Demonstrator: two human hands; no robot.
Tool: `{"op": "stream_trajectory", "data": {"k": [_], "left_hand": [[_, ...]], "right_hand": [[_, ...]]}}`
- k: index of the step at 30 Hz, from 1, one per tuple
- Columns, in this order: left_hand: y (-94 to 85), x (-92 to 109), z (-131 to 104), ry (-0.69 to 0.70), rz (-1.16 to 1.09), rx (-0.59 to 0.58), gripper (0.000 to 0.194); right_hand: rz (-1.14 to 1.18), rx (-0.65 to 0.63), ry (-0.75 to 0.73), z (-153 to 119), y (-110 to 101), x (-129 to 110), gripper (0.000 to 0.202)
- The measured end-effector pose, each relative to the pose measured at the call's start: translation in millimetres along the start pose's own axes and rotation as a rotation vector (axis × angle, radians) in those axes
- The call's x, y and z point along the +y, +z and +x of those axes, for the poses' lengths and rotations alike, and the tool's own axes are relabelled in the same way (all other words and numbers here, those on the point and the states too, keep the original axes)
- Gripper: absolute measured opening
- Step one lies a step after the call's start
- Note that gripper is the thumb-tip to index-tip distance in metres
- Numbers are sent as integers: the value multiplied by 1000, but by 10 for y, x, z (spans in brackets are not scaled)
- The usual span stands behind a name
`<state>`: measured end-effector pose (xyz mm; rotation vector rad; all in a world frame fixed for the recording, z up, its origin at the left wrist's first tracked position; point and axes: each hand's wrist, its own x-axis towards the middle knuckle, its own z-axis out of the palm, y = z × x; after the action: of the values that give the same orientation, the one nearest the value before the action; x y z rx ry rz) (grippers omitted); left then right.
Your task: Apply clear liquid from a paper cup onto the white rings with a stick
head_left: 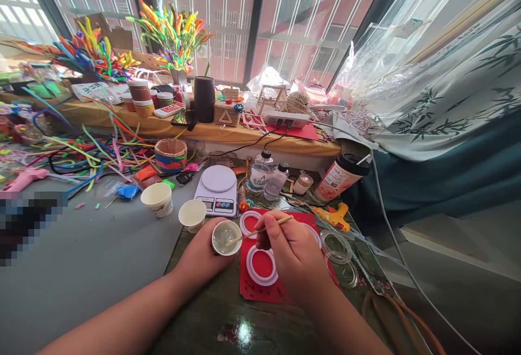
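Note:
My left hand (pixel 207 254) is wrapped round a small paper cup (pixel 214 245), tilted so that its mouth faces me. Cloudy, clear liquid (pixel 224 234) lies inside. Between the fingers of my right hand (pixel 291 241) is a thin wooden stick (pixel 260 229), its lower end dipping into the liquid. Beneath the right hand, white ring-shaped molds (pixel 250 272) rest on a red sheet (pixel 260 292); the hand hides part of them. An unused-looking paper cup (pixel 192 215) stands just behind the left hand, and a stack of paper cups (pixel 157 201) is farther left.
A white kitchen scale (pixel 218 184) stands behind the cups, beside two clear bottles (pixel 259 173). To the right are a yellow glue gun (pixel 334 216), clear rings (pixel 341 268) and a lidded drink cup (pixel 340 178). Colorful pipe cleaners (pixel 101 149) crowd the left; a cable (pixel 386 214) hangs right.

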<state>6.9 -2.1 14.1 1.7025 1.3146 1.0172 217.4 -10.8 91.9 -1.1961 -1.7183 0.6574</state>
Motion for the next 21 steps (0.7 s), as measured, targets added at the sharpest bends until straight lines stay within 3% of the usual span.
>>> {"op": "stream_trajectory", "data": {"k": [9, 12, 17, 21], "left_hand": [[-1, -27, 2, 20, -19, -7, 42], [1, -40, 5, 1, -19, -22, 42], [6, -38, 16, -17, 1, -35, 41], [9, -41, 18, -21, -1, -30, 39]], "right_hand": [[0, -6, 8, -21, 4, -1, 42], [109, -52, 91, -8, 11, 54, 46], [300, -24, 258, 14, 56, 141, 54], [263, -14, 195, 16, 67, 133, 52]]}}
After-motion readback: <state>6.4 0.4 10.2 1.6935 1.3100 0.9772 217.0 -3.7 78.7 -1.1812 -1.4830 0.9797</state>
